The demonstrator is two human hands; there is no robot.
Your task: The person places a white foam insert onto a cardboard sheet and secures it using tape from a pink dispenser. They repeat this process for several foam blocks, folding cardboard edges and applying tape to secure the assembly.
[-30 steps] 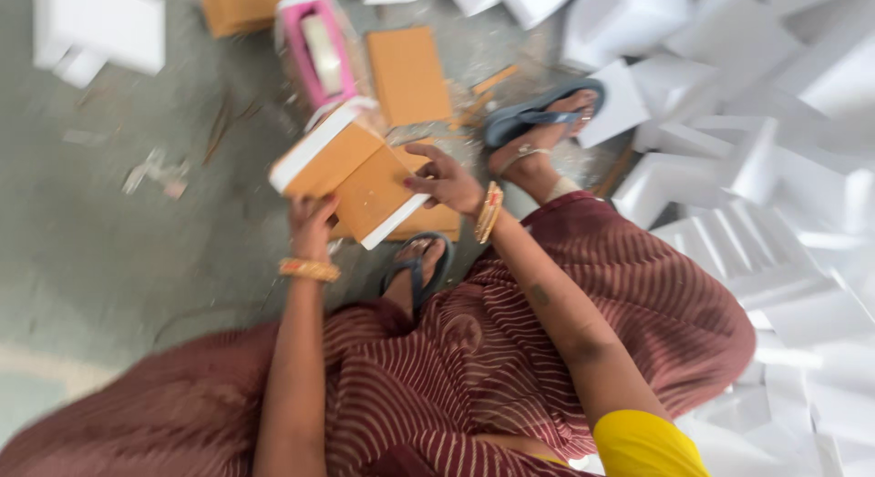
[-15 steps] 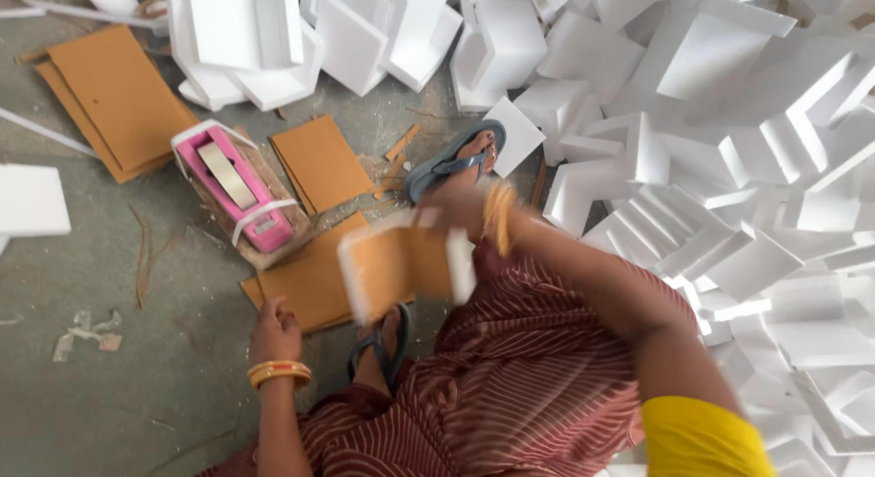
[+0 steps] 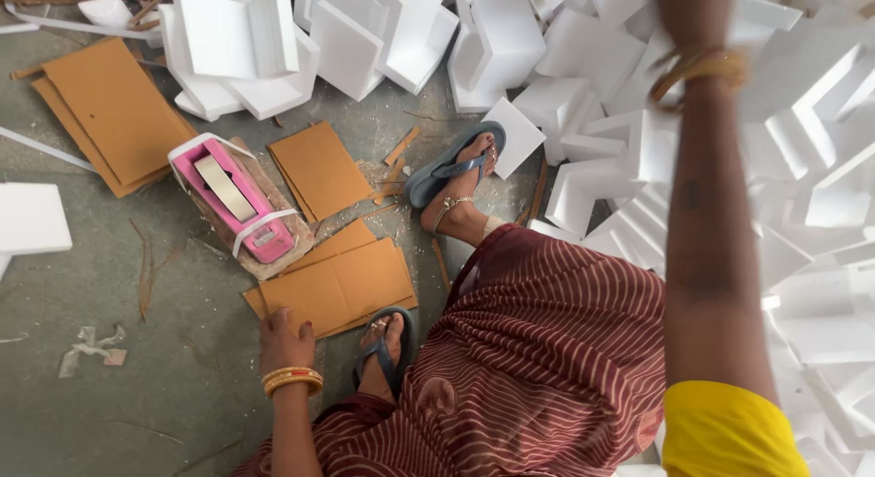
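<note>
**Left hand at the cardboard, right arm over the foam**

Low on the floor (image 3: 109,286), the left hand (image 3: 284,336) is laid flat, fingers spread and holding nothing, touching the near edge of the cardboard stack (image 3: 342,281) — long axis running up-right, away from it. Just beyond lies the pink tape dispenser (image 3: 239,199). The right hand (image 3: 693,12) is stretched over the white foam pieces (image 3: 820,122) — its grip cannot be told. Bare floor lies leftward.

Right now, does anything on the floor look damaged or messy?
Yes. Torn cardboard scraps and crumbs litter the floor beside the cardboard sheets, and the white foam blocks lie in a jumbled heap.
</note>
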